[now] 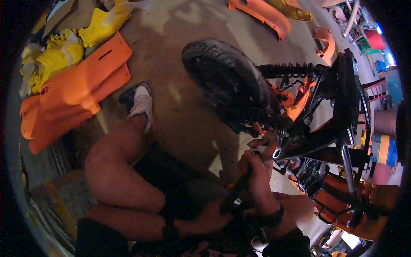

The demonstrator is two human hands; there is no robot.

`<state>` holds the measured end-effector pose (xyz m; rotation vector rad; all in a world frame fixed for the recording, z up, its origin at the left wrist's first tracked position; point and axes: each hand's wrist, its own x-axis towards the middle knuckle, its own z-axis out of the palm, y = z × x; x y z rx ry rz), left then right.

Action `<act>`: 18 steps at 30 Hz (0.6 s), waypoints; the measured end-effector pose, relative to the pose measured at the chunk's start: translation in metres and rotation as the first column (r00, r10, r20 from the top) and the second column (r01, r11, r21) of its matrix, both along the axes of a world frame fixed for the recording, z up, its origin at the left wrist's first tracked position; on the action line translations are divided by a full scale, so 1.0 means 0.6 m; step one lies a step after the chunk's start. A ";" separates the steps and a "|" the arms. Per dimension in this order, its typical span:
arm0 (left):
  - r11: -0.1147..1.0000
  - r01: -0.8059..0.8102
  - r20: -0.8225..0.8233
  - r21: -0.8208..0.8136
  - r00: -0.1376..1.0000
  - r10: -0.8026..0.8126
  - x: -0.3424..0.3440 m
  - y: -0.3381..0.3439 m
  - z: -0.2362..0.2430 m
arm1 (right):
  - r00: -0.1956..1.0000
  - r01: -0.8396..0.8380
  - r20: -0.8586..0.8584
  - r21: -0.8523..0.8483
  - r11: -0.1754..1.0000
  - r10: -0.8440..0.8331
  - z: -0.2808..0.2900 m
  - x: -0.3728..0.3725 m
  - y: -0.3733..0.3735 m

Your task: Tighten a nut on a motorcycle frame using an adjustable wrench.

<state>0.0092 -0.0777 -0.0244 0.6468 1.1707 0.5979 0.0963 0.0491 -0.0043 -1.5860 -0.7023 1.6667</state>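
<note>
My right hand, a dark band on its wrist, is closed around something dark and slim beside the frame of a partly stripped motorbike. Its fingers are near a round metal tube end. Lower down, in deep shadow, my left hand is close to the lower part of that dark thing; its fingers are hard to see. The bike's black-tyred wheel leans toward the upper left, with a coil-spring shock absorber next to it.
Orange body panels and yellow moulded parts lie at the left. More orange pieces rest on the floor at the top. My bent leg is on the left. A blue and yellow drum stands at the far right.
</note>
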 end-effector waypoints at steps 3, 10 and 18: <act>0.989 0.147 -0.037 -0.028 0.988 -0.148 -0.014 -0.004 -0.004 | 0.999 -0.031 0.022 0.115 0.993 0.029 0.005 -0.020 0.008; 0.998 0.054 -0.010 0.022 0.998 -0.054 -0.006 -0.004 -0.002 | 0.993 -0.114 0.059 0.235 0.965 0.103 0.001 0.000 -0.020; 0.998 0.068 -0.029 -0.010 0.997 -0.068 -0.008 -0.012 -0.002 | 0.999 -0.055 0.006 0.133 0.990 0.054 -0.002 -0.003 -0.002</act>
